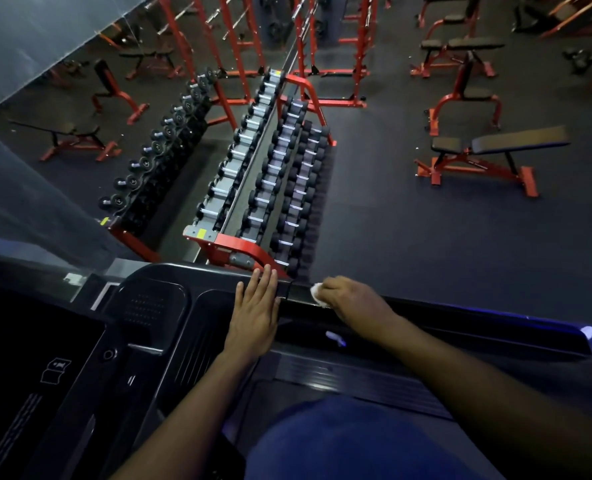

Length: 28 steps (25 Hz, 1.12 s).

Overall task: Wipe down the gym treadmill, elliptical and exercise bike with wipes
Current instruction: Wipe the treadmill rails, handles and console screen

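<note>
Dim gym, treadmill (pixel 170 306), white wipe (pixel 317 293)

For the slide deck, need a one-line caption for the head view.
Right hand rubs a white wipe along the machine's black rail; left hand rests flat beside it.

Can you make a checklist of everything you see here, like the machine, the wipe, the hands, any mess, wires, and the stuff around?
Surface: black machine console with a dark top rail along its far edge.
Job's things: white wipe, bunched up and pressed on the rail.
Clutter: nothing seen.
Grips: left hand lies flat, fingers straight, on the console edge; right hand is curled round the wipe.
Cables: nothing seen.
Surroundings: red dumbbell rack just beyond the machine, a mirror on the left, red benches on a dark floor.
</note>
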Tool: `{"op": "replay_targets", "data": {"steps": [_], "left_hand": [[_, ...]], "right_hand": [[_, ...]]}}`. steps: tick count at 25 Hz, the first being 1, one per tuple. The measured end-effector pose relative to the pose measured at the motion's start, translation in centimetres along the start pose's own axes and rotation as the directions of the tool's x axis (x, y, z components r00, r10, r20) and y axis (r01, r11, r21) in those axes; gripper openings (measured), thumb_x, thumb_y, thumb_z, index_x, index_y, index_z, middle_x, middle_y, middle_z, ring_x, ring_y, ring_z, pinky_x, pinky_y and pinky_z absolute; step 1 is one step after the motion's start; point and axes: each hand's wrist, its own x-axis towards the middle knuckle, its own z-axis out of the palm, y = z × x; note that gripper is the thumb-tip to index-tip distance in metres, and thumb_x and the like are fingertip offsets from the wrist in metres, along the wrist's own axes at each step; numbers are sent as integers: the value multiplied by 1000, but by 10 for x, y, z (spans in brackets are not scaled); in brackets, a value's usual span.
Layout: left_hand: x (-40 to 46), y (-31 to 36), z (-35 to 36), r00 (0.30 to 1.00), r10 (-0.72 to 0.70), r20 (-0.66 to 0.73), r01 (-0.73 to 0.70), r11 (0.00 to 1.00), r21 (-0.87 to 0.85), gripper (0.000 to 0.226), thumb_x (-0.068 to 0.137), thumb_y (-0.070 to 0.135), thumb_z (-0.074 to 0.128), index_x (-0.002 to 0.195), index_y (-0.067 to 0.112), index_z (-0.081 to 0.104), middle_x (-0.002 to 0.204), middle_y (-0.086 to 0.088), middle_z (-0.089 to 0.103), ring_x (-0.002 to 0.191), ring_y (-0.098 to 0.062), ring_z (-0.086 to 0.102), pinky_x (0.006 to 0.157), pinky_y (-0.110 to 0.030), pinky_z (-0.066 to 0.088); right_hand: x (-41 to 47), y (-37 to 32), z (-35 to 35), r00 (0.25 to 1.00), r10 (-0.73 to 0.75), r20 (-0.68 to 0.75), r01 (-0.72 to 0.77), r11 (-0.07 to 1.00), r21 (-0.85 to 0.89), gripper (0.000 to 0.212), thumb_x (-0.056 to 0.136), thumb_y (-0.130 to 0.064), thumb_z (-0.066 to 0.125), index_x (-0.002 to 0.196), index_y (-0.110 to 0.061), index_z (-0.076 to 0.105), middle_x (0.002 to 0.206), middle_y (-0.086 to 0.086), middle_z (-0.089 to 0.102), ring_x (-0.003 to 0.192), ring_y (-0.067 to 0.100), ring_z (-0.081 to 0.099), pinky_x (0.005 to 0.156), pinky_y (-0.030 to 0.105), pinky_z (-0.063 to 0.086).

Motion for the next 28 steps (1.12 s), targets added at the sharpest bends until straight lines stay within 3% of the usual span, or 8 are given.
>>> {"op": "replay_targets", "data": {"steps": [3,5,8,12,17,21,25,28], "left_hand": [[1,-1,3,1000,-3,-24,4,1000,28,61,107,43,10,162,18,17,170,6,7,156,-7,-8,124,-33,-14],[1,-1,5,1000,-4,-30,5,999,36,60,107,42,11,162,18,17,170,5,9,156,-8,-6,124,-33,-14],[1,0,3,1000,-1,-19,1,1000,27,61,107,43,10,162,19,15,170,6,6,156,-7,-8,124,-32,-16],[1,1,1,1000,2,-9,-2,1000,9,61,106,44,10,162,20,13,170,8,3,155,-6,-11,122,-29,-19],[1,-3,1,1000,15,11,-15,1000,-6,60,105,40,16,162,20,12,169,9,1,155,-5,-12,123,-34,-15],[2,-1,3,1000,7,-22,-7,1000,6,61,106,41,15,162,18,17,169,6,8,156,-10,-5,123,-33,-14],[1,-2,4,999,19,-41,-18,1000,15,60,107,40,15,162,16,18,170,3,10,156,-11,-4,123,-32,-16],[1,-2,5,999,31,-40,-31,999,9,61,107,41,13,162,16,17,170,3,8,157,-12,-5,124,-34,-15]], "right_hand": [[-58,38,-18,997,75,-31,-76,997,-23,7,96,-28,60,99,-22,63,97,-6,61,86,15,59,69,32,51],[-83,51,-33,993,119,-16,-119,993,-21,20,100,-34,50,98,-22,66,97,-6,63,87,16,62,71,33,53],[-73,53,-43,990,141,-13,-141,990,-24,17,100,-30,53,94,-22,67,90,-5,59,84,20,63,67,34,52],[4,11,-19,994,2,-107,-1,1000,11,18,91,-19,67,108,-19,73,101,0,65,90,19,63,71,29,52],[41,-37,25,987,-159,16,159,987,-34,26,96,-23,52,107,-15,74,113,2,65,105,18,62,81,35,58],[-16,-8,22,991,-126,-45,127,992,16,36,93,-23,45,111,-10,74,125,5,67,115,20,64,94,32,56],[-92,33,8,991,-37,-128,41,999,25,42,107,-27,38,120,-5,71,133,9,65,125,20,61,108,32,45],[-130,52,-1,986,48,-161,-46,999,18,41,105,-22,37,122,-6,71,135,6,64,128,17,58,114,25,37]]}}
